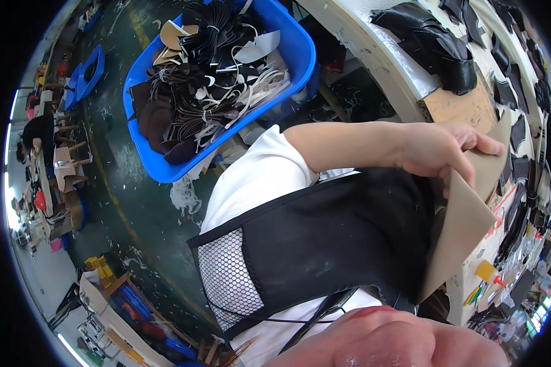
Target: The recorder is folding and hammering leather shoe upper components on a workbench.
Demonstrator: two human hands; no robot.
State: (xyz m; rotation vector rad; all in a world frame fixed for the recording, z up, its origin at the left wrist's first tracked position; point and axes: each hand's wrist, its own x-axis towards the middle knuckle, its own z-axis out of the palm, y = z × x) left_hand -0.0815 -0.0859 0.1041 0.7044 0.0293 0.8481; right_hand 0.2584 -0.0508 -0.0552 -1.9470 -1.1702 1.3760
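Observation:
My left arm reaches across to the workbench, and the fingers of my left hand (442, 150) are closed on the edge of a beige sheet (465, 227). The sheet looks stiff and is bent or made of two layers; one part stands up beyond my fingers and another hangs down by my black apron (324, 229). A tan board (456, 105) lies on the bench just past my wrist. My right hand does not show; the apron and sheet cover that side.
A blue bin (306, 46) holds bundled dark strips, pale cords and cut pieces. Black glossy pieces (431, 46) lie along the bench, with a yellow red-tipped bottle (487, 271) nearby. More blue bins (87, 76) stand on the green floor (125, 177). Another person (38, 128) is far left.

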